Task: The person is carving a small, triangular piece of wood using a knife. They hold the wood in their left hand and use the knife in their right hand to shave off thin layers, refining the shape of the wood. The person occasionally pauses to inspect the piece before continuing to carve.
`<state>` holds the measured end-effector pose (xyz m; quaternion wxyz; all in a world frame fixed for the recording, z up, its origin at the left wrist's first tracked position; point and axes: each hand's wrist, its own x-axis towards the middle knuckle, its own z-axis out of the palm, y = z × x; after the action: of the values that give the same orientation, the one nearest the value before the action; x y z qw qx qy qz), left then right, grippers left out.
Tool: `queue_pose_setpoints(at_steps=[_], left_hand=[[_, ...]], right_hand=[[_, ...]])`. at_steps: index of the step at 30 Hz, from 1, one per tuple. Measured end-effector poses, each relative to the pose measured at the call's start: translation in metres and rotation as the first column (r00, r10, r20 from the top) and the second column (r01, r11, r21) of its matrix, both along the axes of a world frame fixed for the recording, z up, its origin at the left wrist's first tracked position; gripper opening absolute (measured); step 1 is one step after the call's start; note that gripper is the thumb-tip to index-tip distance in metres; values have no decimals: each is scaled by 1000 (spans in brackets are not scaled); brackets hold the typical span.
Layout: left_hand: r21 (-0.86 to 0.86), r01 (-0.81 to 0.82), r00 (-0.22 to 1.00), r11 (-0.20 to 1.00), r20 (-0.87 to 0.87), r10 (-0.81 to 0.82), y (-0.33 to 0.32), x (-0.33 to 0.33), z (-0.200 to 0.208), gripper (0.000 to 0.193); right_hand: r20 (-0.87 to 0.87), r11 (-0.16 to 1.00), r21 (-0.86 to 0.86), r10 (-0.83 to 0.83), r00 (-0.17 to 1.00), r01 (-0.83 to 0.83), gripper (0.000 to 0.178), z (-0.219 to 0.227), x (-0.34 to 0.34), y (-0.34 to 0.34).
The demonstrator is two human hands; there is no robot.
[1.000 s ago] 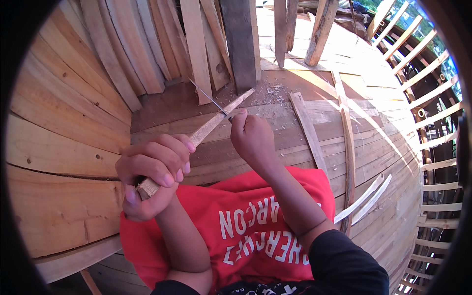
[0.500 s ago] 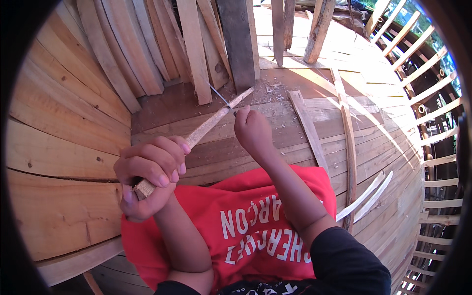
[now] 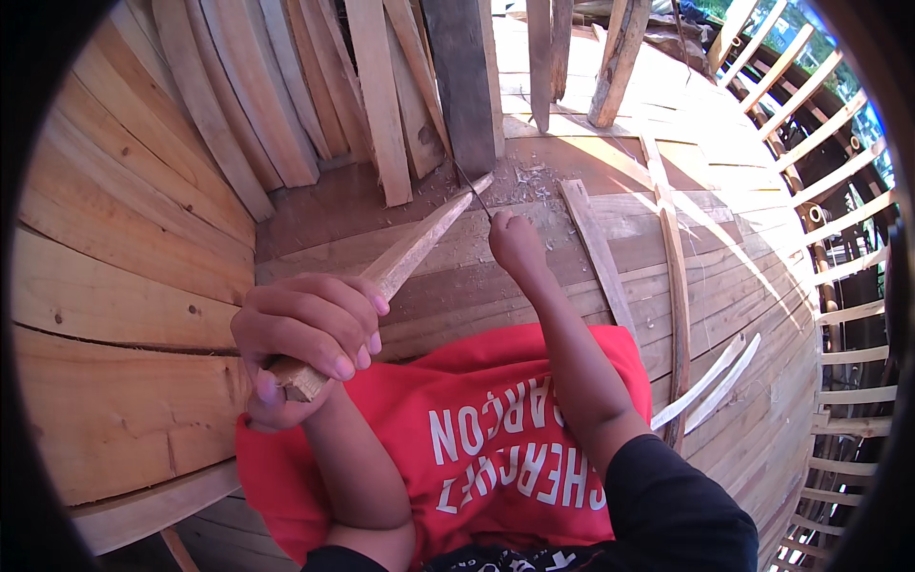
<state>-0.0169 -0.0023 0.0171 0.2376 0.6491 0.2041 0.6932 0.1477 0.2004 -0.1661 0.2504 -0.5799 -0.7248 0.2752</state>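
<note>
My left hand [image 3: 310, 329] is wrapped round the thick near end of a wooden stick [image 3: 419, 246], which slants away from me to the upper right and narrows to a pale, whittled tip. Beyond it, my right hand [image 3: 518, 248] is closed on a knife whose handle is mostly hidden in the fist. The thin dark knife blade [image 3: 475, 193] crosses the stick close to its far tip. Pale wood shavings [image 3: 534, 176] lie scattered on the boards just past the tip.
A plank wall [image 3: 124, 324] rises on the left, with upright planks [image 3: 248, 86] and a dark post [image 3: 462, 86] ahead. A loose narrow board [image 3: 599, 248], a long batten [image 3: 672, 276] and two pale curved strips [image 3: 715, 386] lie to the right. Slatted railing [image 3: 853, 315] curves along the far right.
My right hand has moved away and to the right, carrying the knife blade along the stick toward its tip. The left hand and the stick's near end have shifted slightly right and down.
</note>
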Motion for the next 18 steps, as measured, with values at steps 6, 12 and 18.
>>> queue_pose_setpoints(at_steps=[6, 12, 18], left_hand=[[7, -72, 996, 997, 58, 71, -8, -7, -6, 46], [-58, -148, 971, 987, 180, 157, -8, -6, -12, 41], [3, -103, 982, 995, 157, 102, -9, -9, -13, 43]], right_hand=[[-61, 963, 32, 267, 962, -266, 54, 128, -25, -99], [-115, 969, 76, 242, 963, -234, 52, 88, -32, -72], [8, 955, 158, 252, 968, -250, 53, 114, -26, -95]])
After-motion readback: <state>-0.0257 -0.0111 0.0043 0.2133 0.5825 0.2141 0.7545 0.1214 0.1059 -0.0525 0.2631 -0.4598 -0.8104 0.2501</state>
